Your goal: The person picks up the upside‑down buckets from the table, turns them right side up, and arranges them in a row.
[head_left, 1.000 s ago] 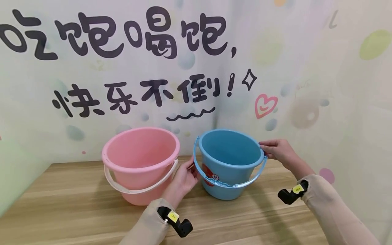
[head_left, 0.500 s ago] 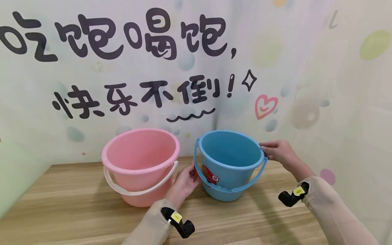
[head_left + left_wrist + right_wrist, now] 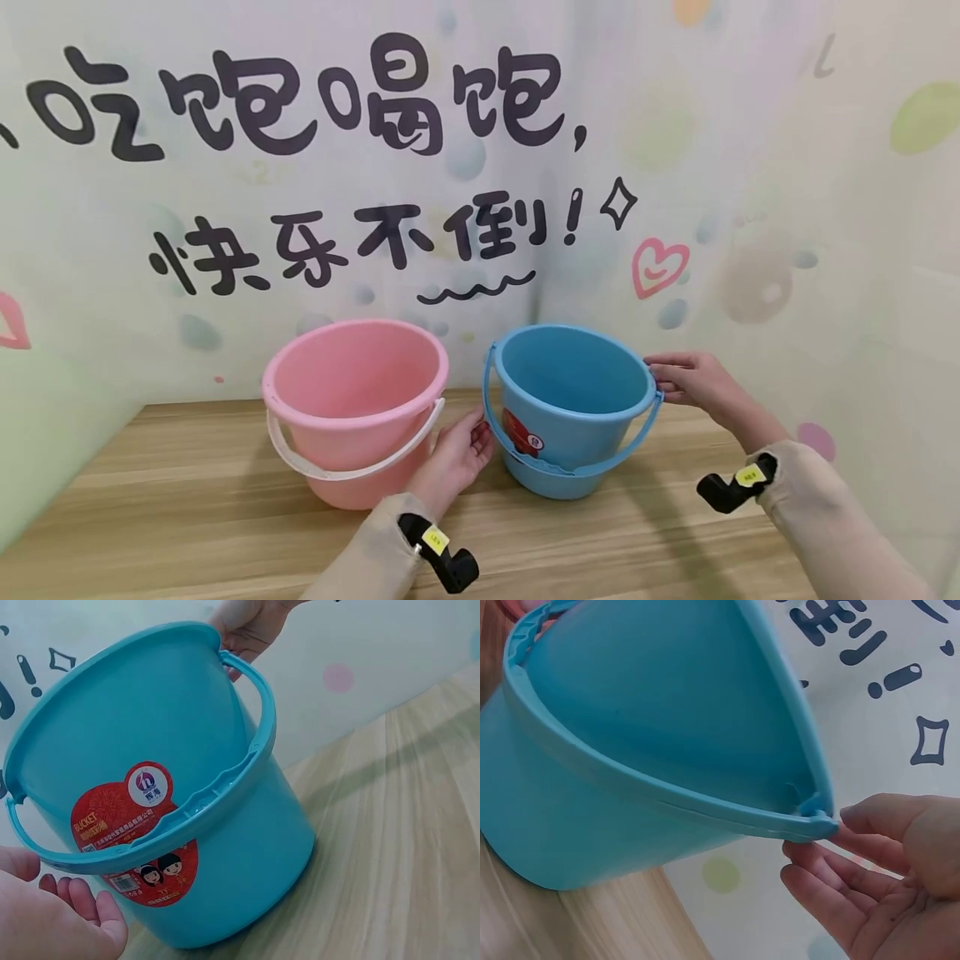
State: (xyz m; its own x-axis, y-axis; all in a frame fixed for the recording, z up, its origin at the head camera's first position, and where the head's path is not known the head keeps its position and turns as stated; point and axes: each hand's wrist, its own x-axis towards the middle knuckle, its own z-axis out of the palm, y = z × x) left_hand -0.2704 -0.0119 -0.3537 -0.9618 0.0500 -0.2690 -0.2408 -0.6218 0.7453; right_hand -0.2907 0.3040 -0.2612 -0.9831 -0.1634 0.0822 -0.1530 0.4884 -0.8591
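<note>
A blue bucket [image 3: 570, 442] stands on the table with its handle [image 3: 202, 817] lowered across the front, over a red label [image 3: 124, 814]. My left hand [image 3: 457, 450] is at the bucket's left side, between it and a pink bucket [image 3: 352, 450]; its fingers are loosely bent beside the blue handle and hold nothing. On the far side my right hand [image 3: 693, 383] has its fingertips right at the blue rim, where the handle joins it. In the right wrist view its thumb and fingers are relaxed and spread around that joint. The pink bucket's white handle [image 3: 330, 473] also hangs low.
The wooden table [image 3: 187, 500] runs back to a printed wall covering [image 3: 570, 92] with black characters close behind both buckets. A black camera mount [image 3: 442, 550] is worn on the left wrist and another camera mount [image 3: 735, 487] on the right.
The head view has shifted slightly, moving the scene right and down. My left fingers have drawn a little away from the blue bucket's side. The buckets stay in place.
</note>
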